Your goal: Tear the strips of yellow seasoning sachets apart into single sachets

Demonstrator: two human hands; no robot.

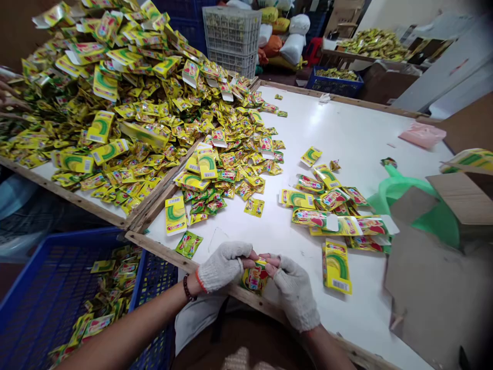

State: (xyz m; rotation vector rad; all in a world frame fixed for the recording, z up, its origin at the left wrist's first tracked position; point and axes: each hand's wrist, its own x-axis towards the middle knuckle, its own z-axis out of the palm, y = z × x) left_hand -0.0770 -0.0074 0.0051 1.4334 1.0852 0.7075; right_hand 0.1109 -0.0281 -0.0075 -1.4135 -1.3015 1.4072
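Both hands wear white knit gloves with bare fingertips and meet at the table's front edge. Between them is a small yellow box (254, 278) with a red and green print, held upright. My left hand (225, 264) pinches its top edge from the left, thumb and fingers closed. From the right, my right hand (295, 288) grips the same top edge with its fingertips. Whether the flap is open or closed is hidden by the fingers. A green sachet (189, 244) lies left of my left hand. Right of my right hand lies another yellow box (337, 265).
A big heap of yellow sachets and boxes (142, 108) covers the left table and spills onto the white table (292, 139). Flattened or filled boxes (311, 217) lie right of centre. A blue crate (73, 241), a cardboard box (419, 277) and a green basin (408, 190) flank me.
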